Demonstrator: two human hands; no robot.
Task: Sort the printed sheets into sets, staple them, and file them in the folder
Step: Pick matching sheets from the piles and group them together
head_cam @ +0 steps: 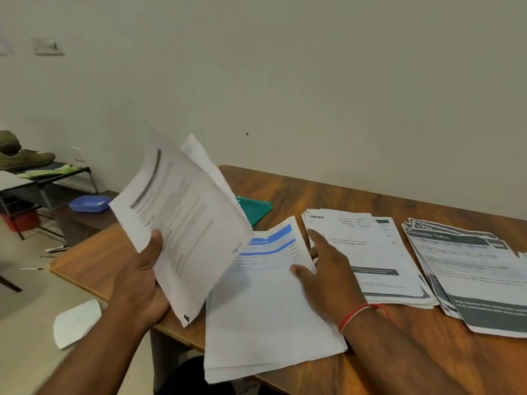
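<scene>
Random stuff around the wooden table [328, 192]
Off its left end: blue box [89, 203], black rack [57, 181] with olive shoes [27, 158], red tub [24, 220] underneath, white scrap [77, 323] on the floor.

Room in a home, used as a desk space. Wooden table [370, 195] against a bare painted wall [313, 81], loaded with piles of printed sheets [379, 252] and a teal folder [255, 209]. To the left: low metal rack [57, 178] carrying shoes [25, 159]; blue lidded box [89, 203]; switch [48, 47] high up.
</scene>
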